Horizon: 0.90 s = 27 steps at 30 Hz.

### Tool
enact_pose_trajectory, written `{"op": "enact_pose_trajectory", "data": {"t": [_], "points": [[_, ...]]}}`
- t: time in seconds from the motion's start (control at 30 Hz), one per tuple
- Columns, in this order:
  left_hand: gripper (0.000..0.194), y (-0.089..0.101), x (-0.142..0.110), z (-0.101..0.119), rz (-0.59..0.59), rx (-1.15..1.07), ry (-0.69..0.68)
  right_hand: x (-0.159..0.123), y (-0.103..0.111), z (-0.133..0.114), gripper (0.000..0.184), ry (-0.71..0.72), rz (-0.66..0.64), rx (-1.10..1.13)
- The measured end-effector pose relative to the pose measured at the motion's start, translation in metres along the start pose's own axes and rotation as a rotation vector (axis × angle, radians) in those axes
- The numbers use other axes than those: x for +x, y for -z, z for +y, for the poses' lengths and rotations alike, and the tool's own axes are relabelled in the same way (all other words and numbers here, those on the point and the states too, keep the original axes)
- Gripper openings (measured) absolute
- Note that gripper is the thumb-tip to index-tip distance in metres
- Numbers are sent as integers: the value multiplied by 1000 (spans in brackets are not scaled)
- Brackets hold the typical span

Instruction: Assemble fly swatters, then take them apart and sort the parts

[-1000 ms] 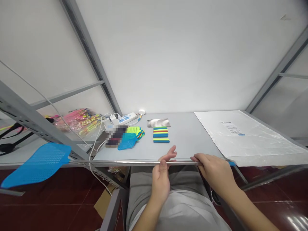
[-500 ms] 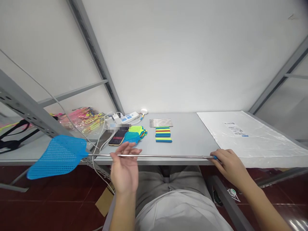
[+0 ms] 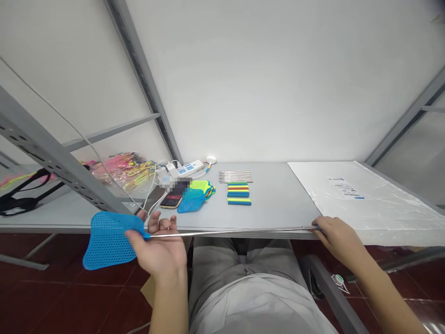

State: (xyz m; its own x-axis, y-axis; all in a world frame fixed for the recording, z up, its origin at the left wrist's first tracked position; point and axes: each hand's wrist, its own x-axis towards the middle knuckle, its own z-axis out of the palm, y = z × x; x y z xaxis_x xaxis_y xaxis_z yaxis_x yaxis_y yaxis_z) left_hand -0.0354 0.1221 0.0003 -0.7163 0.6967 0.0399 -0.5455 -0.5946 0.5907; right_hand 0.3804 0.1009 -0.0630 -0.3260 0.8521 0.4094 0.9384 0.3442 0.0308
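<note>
A blue plastic fly swatter (image 3: 111, 241) lies level in front of me, its thin metal shaft (image 3: 232, 231) running right across the table's front edge. My right hand (image 3: 337, 239) grips the shaft's far end. My left hand (image 3: 162, 248) is palm up with fingers spread, the swatter's neck resting against it just beside the blue mesh head. Behind the left hand, a smartphone (image 3: 171, 201) lies next to a pile of colored swatter heads (image 3: 194, 198). Striped foam strips (image 3: 239, 193) and a row of metal rods (image 3: 235, 176) lie on the table.
The grey table (image 3: 274, 208) runs from a white power strip (image 3: 184, 169) and cables to a plastic sheet (image 3: 361, 197) on the right. A slanted grey shelf post (image 3: 52, 160) stands at the left, beside a bright plastic bag (image 3: 121, 169).
My left hand has moved left along the shaft to the swatter's neck and turned palm up. The swatter head has swung closer, and my right hand stays at the shaft's end.
</note>
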Motion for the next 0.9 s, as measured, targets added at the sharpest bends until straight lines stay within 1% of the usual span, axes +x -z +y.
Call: {"op": "enact_pose_trajectory", "data": {"t": [0.03,0.07,0.1,0.17,0.2,0.27,0.33,0.37,0.43,0.5,0.6,0.63,0.67,0.73,0.83,0.9], "points": [[38,-4,-9,-9,-16,5,-8,3,2,-8,17,5,-15,-1],[38,-7,-20,-20,-52,20,11,8,4,-19,18,12,-31,6],[38,-9,-35,-32,-89,44,62,13,6,-34,18,40,-63,25],[40,-12,-67,-58,-158,98,139,27,10,-70,22,100,-114,67],[41,-13,-82,-69,-181,127,172,34,11,-89,24,108,-139,89],[45,-12,-107,-83,-252,170,256,48,12,-127,21,101,-221,180],[48,-13,-119,-84,-315,190,295,58,13,-157,19,87,-274,339],[47,-14,-120,-81,-331,199,262,62,13,-168,19,72,-293,435],[45,-16,-116,-68,-373,214,190,66,15,-183,22,44,-316,632],[44,-17,-110,-55,-425,225,167,66,18,-189,24,26,-336,824],[48,-14,-106,-43,-502,204,289,60,26,-186,16,-15,-337,1093],[49,-12,-106,-43,-526,202,332,58,29,-183,18,-31,-330,1152],[51,-11,-106,-44,-557,214,362,56,32,-180,21,-47,-325,1192],[52,-10,-107,-49,-629,292,373,53,35,-175,21,-91,-339,1258],[44,-11,-110,-59,-746,483,382,55,36,-170,29,-242,-389,1425],[38,-11,-113,-66,-807,563,437,58,32,-166,34,-321,-345,1464]]}}
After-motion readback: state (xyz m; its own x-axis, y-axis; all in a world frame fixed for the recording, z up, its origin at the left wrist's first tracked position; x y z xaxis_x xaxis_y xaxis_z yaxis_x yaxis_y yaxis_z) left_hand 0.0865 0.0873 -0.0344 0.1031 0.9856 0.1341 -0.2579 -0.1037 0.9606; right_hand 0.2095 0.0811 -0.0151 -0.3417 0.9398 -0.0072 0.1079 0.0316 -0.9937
